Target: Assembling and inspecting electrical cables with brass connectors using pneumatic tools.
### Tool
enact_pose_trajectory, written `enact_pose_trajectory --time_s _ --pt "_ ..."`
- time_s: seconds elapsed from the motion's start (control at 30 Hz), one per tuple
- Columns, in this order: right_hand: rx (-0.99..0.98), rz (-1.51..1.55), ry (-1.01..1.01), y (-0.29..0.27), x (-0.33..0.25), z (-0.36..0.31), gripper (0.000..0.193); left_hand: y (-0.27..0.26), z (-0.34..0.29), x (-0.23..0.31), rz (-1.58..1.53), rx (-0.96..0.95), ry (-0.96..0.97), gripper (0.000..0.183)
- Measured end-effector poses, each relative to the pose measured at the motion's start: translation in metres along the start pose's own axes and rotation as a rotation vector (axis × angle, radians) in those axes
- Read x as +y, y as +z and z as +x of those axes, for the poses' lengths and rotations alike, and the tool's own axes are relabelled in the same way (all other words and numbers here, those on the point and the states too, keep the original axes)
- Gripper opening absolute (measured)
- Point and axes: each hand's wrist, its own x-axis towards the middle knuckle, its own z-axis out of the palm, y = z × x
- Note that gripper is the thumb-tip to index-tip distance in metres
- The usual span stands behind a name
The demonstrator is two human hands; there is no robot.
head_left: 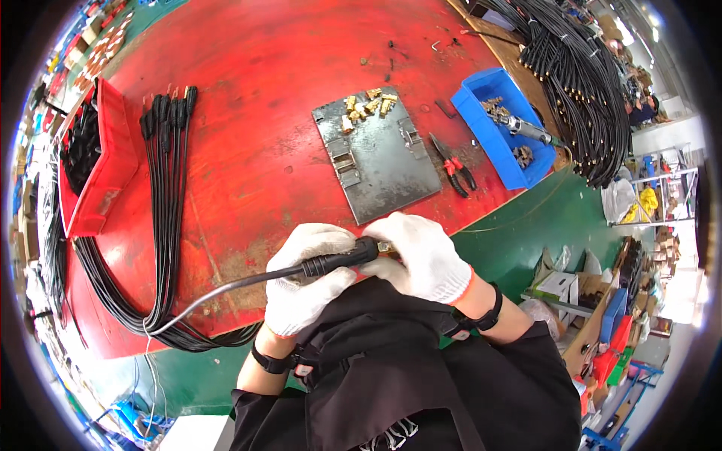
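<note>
Close to the table's front edge, my gloved left hand [308, 274] grips a black cable connector [338, 259] by its ribbed boot. From that boot a grey cable [218, 292] curves away to the left. My gloved right hand [421, 257] closes round the connector's other end, where a small brass-coloured metal part [385, 247] shows between the fingers. Just beyond both hands lies a dark metal plate [383, 173] with two raised clamps, apart from them. Several brass fittings [361, 110] are heaped on its far end.
A bundle of black cables [169, 173] lies left of centre, beside a red bin [113, 180] of black parts. Red-handled pliers [455, 171] rest right of the plate. A blue bin [500, 124] holds metal parts and a power tool [526, 129]. More cables [579, 83] hang at the far right.
</note>
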Motion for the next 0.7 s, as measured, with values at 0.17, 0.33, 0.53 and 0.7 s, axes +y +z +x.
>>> enact_pose_trajectory --time_s 0.17,0.33,0.53,0.7 --pt "0.192 0.347 0.015 -0.019 -0.005 -0.017 0.032 0.004 -0.001 0.006 -0.112 -0.025 -0.091 0.04" --pt "0.217 0.654 0.096 -0.011 -0.004 -0.032 0.032 0.006 -0.007 -0.006 -0.176 -0.008 -0.028 0.04" --pt "0.229 0.479 0.057 -0.014 -0.001 -0.024 0.03 0.013 -0.006 0.008 -0.242 0.034 -0.042 0.042" --pt "0.168 0.438 -0.007 -0.024 -0.003 -0.024 0.036 0.008 -0.01 0.004 -0.269 -0.003 -0.071 0.041"
